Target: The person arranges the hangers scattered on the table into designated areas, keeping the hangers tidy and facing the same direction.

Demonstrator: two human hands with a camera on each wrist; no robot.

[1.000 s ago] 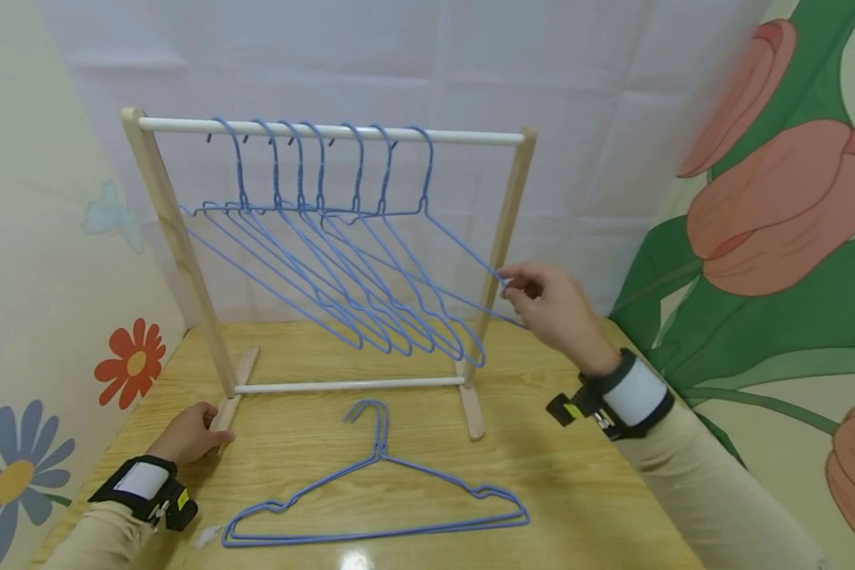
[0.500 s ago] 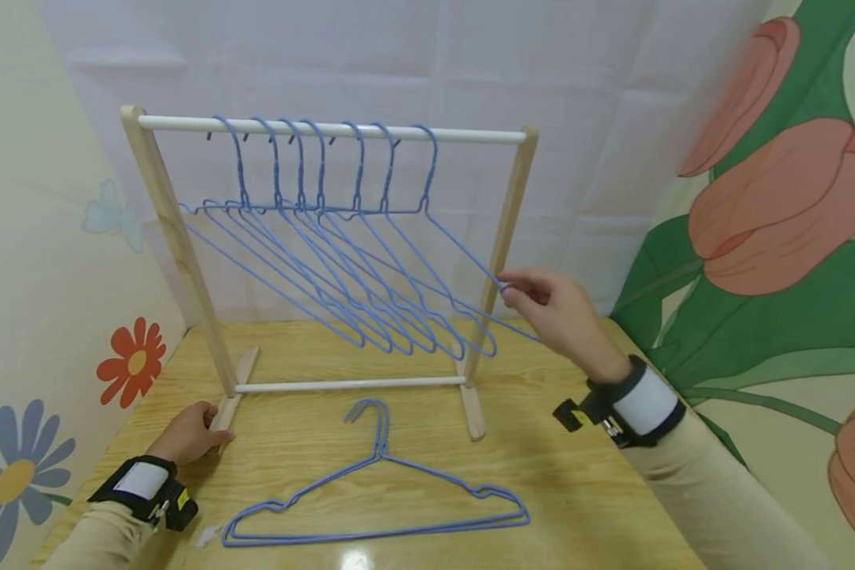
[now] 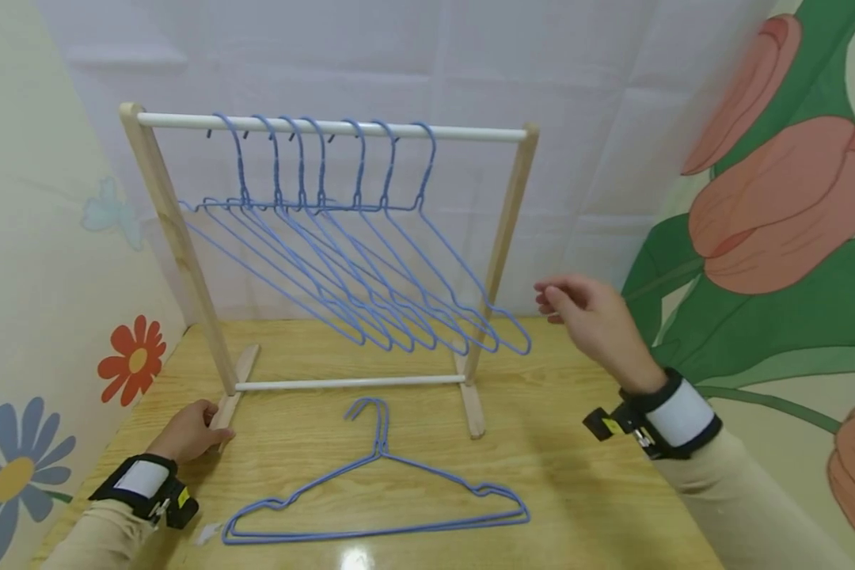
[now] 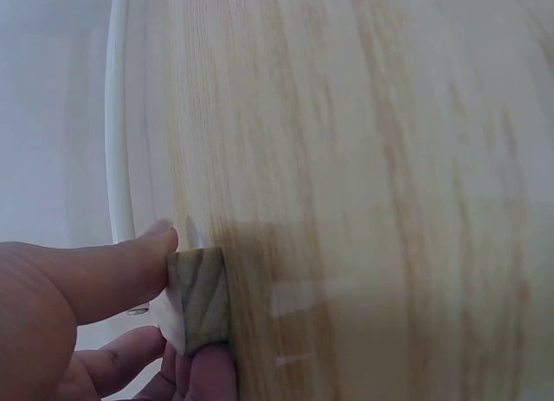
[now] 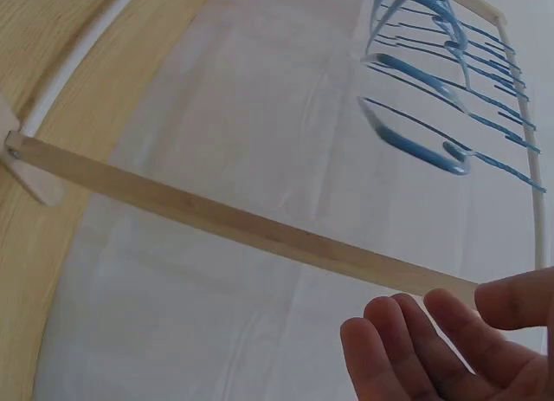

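Several blue wire hangers hang from the white top bar (image 3: 477, 133) of a small wooden clothes rack (image 3: 507, 226). The rightmost hanger (image 3: 450, 244) on the bar has its near end past the right post. To the right of it, my right hand (image 3: 598, 321) is in the air, apart from it, fingers loosely bent and holding nothing; the right wrist view shows the bare fingers (image 5: 424, 340) as well. At the lower left my left hand (image 3: 188, 431) grips the front end of the rack's left foot (image 4: 199, 299), thumb and fingers on opposite sides of the wood.
On the wooden table (image 3: 577, 507), in front of the rack, more blue hangers (image 3: 378, 532) lie flat, nearly overlapping. A small whitish scrap (image 3: 209, 535) is near the left wrist. White cloth (image 3: 613, 71) covers the back; painted walls stand at both sides.
My right hand has let go of the rightmost hanger and drawn away to the right. That hanger has swung round, roughly lining up with the others. My left hand has stayed put.
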